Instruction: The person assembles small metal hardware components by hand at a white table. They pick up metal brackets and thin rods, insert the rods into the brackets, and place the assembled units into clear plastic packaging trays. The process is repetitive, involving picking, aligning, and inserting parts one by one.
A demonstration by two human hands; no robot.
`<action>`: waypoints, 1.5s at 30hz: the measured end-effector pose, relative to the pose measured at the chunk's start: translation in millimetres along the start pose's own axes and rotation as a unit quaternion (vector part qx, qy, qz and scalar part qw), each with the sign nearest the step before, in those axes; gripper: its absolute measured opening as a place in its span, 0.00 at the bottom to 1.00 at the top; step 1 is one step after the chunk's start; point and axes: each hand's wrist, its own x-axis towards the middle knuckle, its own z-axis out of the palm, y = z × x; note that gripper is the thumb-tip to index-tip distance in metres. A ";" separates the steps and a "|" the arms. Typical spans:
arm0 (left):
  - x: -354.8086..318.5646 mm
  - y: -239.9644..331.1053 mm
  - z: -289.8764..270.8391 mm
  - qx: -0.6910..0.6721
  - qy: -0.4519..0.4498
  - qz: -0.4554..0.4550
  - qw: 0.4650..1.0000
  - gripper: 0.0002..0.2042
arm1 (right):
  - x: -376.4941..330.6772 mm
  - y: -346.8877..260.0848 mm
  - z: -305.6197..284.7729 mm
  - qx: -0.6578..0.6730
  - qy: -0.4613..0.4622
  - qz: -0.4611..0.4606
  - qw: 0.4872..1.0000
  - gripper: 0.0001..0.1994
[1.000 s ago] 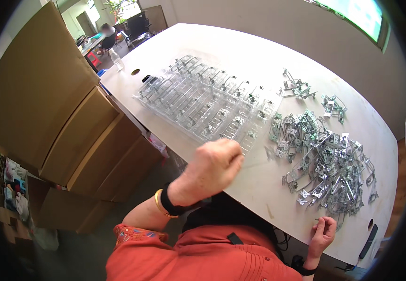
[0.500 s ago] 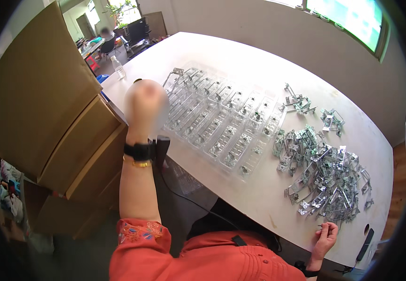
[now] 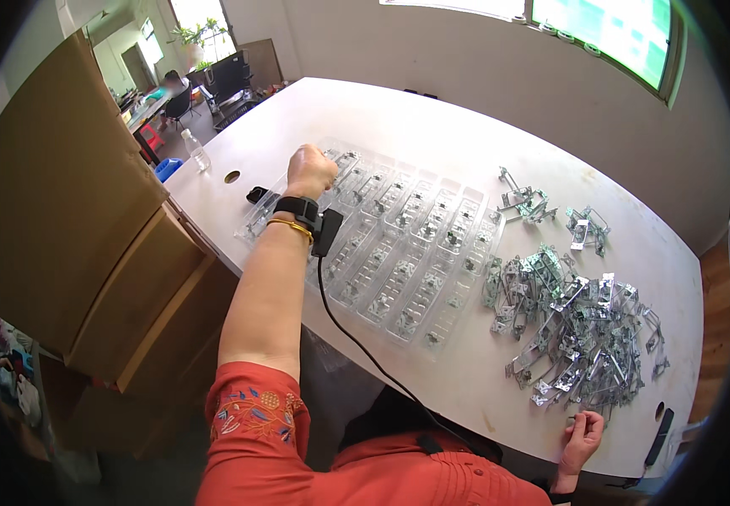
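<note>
A clear plastic tray (image 3: pixel 448 314) with rows of long slots lies on the white table, metal brackets sitting in many of them. Over its far left corner is my left hand (image 3: pixel 310 172), its fingers curled closed and pointing down; what they hold, if anything, is hidden. My right hand (image 3: pixel 582 438) rests at the near table edge, thumb and fingers pinched together on something too small to make out. Just beyond it spreads a big heap of silvery metal brackets (image 3: pixel 588 337). Two smaller clusters of brackets (image 3: pixel 527 204) lie farther back, right of the tray.
Tall cardboard boxes (image 3: pixel 53 219) stand along the left side. A clear bottle (image 3: pixel 196 153) is at the table's far left edge. A black cable (image 3: pixel 356 346) runs from my left wrist device. A black-handled tool (image 3: pixel 658 440) lies at the right edge. Someone sits in the background.
My left hand has moved right and slightly down, from beside the tray to over its far left corner. My right hand stays in nearly the same place. The view has shifted slightly.
</note>
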 end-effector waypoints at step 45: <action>13.9 10.9 64.6 0.089 0.051 0.015 0.995 0.12 | -8.8 -11.6 9.2 0.008 0.017 0.029 0.999 0.03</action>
